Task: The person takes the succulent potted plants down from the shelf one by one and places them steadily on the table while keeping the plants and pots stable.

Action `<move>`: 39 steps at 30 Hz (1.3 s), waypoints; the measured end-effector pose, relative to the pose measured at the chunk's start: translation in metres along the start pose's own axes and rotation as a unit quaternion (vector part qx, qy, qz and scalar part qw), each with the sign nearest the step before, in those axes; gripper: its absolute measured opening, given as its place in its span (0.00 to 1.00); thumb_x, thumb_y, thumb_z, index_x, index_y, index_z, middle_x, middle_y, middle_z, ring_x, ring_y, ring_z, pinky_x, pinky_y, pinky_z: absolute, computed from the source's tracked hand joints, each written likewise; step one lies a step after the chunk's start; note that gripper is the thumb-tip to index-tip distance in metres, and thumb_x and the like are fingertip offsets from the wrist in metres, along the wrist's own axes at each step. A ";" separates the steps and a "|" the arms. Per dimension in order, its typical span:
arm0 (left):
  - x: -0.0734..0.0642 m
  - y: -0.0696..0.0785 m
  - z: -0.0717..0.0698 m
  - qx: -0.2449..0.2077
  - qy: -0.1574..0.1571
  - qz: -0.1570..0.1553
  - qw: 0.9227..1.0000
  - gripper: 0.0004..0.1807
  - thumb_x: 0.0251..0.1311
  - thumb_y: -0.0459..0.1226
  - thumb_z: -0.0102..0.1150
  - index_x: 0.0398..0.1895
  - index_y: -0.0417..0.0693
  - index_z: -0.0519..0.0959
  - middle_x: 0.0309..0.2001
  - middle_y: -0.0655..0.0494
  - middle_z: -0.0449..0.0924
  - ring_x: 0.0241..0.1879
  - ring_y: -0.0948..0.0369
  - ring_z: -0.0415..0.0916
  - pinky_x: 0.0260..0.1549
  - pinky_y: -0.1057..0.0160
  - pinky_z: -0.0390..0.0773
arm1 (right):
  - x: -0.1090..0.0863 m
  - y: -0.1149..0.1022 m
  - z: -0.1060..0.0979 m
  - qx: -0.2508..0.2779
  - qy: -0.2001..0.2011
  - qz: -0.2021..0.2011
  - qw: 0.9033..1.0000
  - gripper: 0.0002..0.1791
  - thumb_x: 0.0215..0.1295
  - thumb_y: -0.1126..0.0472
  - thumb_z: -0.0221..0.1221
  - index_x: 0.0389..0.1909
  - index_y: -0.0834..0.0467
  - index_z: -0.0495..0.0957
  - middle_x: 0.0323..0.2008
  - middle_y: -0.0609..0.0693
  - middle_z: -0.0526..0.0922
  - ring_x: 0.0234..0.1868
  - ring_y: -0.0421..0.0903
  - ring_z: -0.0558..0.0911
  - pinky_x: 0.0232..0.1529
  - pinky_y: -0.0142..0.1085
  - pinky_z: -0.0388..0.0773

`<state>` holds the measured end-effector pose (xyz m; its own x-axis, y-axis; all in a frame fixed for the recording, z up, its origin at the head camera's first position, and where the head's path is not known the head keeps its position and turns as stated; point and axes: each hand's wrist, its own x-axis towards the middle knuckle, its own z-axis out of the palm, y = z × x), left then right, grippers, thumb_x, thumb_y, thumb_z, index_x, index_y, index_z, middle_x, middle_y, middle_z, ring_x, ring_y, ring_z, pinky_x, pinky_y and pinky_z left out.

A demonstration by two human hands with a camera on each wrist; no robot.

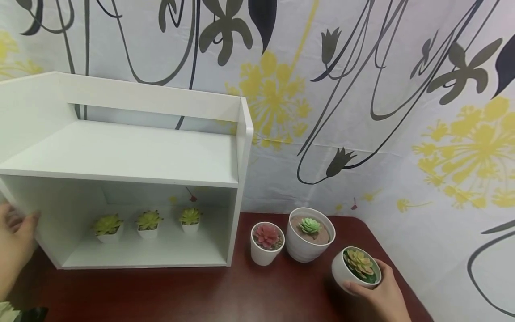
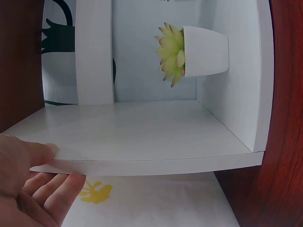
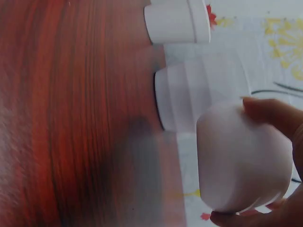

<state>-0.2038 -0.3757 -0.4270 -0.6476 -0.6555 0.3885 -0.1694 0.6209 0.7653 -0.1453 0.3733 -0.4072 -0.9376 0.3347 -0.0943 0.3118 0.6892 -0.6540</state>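
At the left edge of the head view, my left hand (image 1: 16,246) grips the front edge of the left side panel of a white shelf unit (image 1: 132,150). Its thumb lies on the panel's inner face (image 2: 137,132) and the fingers curl behind, as the left wrist view shows. On the right, my right hand (image 1: 388,295) holds a rounded white pot (image 1: 341,271) with a yellow-green succulent (image 1: 359,263). Thumb and fingers pinch the pot's sides. In the right wrist view the pot (image 3: 241,161) hangs off the tabletop, tilted slightly, its shadow below.
Three small green succulents in white pots, the left (image 1: 108,228), middle (image 1: 148,223) and right (image 1: 190,219), stand on the lower shelf. A red succulent pot (image 1: 263,257) and a larger ribbed pot (image 1: 303,250) stand on the dark red table (image 1: 193,295). Behind hangs a flower-patterned cloth (image 1: 362,89).
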 end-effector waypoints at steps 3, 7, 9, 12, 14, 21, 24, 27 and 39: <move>0.000 0.000 0.000 0.001 0.012 0.014 1.000 0.26 0.75 0.33 0.45 0.73 0.36 0.61 0.67 0.26 0.67 0.63 0.28 0.70 0.62 0.39 0.68 | 0.012 0.002 0.001 0.006 0.003 0.004 1.000 0.67 0.50 0.42 0.75 0.75 0.71 0.43 0.70 0.72 0.60 0.66 0.65 0.68 0.66 0.61 0.66; 0.000 -0.002 0.000 -0.004 0.030 0.026 0.999 0.25 0.75 0.34 0.46 0.72 0.36 0.63 0.64 0.25 0.71 0.62 0.29 0.72 0.67 0.51 0.70 | 0.028 0.002 0.004 0.014 -0.001 0.020 1.000 0.68 0.52 0.39 0.74 0.75 0.72 0.41 0.69 0.72 0.60 0.65 0.64 0.67 0.65 0.59 0.66; 0.001 -0.003 -0.001 -0.015 0.034 0.023 0.999 0.25 0.74 0.34 0.47 0.71 0.36 0.64 0.62 0.26 0.73 0.61 0.42 0.79 0.65 0.67 0.73 | 0.038 0.003 0.007 0.018 0.002 0.025 1.000 0.68 0.52 0.39 0.74 0.75 0.72 0.41 0.68 0.72 0.60 0.65 0.65 0.67 0.65 0.59 0.66; 0.001 -0.004 -0.002 -0.024 0.031 0.015 0.999 0.25 0.73 0.35 0.48 0.70 0.35 0.64 0.62 0.27 0.72 0.59 0.54 0.80 0.58 0.81 0.71 | 0.050 0.005 0.011 0.018 0.010 0.029 0.999 0.68 0.51 0.38 0.74 0.75 0.73 0.42 0.67 0.73 0.60 0.65 0.66 0.67 0.66 0.59 0.65; 0.000 -0.005 -0.002 -0.029 0.021 0.005 0.999 0.25 0.74 0.35 0.47 0.70 0.35 0.64 0.63 0.26 0.71 0.59 0.53 0.81 0.60 0.74 0.75 | 0.055 0.006 0.012 0.019 0.013 0.030 0.999 0.69 0.51 0.38 0.74 0.75 0.73 0.41 0.67 0.74 0.60 0.65 0.66 0.67 0.66 0.60 0.65; 0.000 -0.005 -0.001 -0.016 0.014 0.001 1.000 0.25 0.75 0.34 0.45 0.72 0.36 0.62 0.66 0.25 0.69 0.63 0.30 0.72 0.66 0.45 0.69 | 0.071 0.005 0.015 0.006 0.019 0.008 1.000 0.68 0.49 0.39 0.75 0.74 0.71 0.44 0.66 0.74 0.63 0.64 0.66 0.69 0.64 0.59 0.67; 0.000 -0.005 -0.002 -0.008 0.018 -0.001 1.000 0.25 0.75 0.34 0.45 0.72 0.36 0.63 0.65 0.25 0.70 0.61 0.30 0.73 0.66 0.46 0.70 | 0.077 0.002 0.017 0.013 0.020 -0.004 1.000 0.67 0.49 0.40 0.75 0.74 0.71 0.44 0.66 0.74 0.64 0.64 0.66 0.69 0.64 0.58 0.67; -0.001 -0.004 -0.003 -0.007 -0.002 -0.017 1.000 0.26 0.76 0.34 0.43 0.74 0.37 0.60 0.66 0.23 0.68 0.62 0.26 0.70 0.61 0.37 0.69 | 0.082 0.002 0.019 0.018 0.021 -0.007 1.000 0.67 0.49 0.41 0.76 0.74 0.71 0.44 0.66 0.73 0.63 0.64 0.65 0.69 0.65 0.58 0.66; -0.007 0.019 -0.013 0.006 -0.038 -0.023 0.999 0.28 0.75 0.32 0.43 0.74 0.32 0.58 0.62 0.16 0.67 0.59 0.22 0.68 0.52 0.28 0.69 | 0.087 0.003 0.021 -0.001 0.014 -0.008 1.000 0.68 0.50 0.40 0.75 0.74 0.71 0.42 0.66 0.75 0.63 0.65 0.67 0.69 0.65 0.60 0.67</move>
<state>-0.1927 -0.3648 -0.4090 -0.6939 -0.6488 0.3125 -0.2094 0.5969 0.7745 -0.2289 0.3906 -0.4329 -0.9376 0.3422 -0.0626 0.2976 0.6958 -0.6537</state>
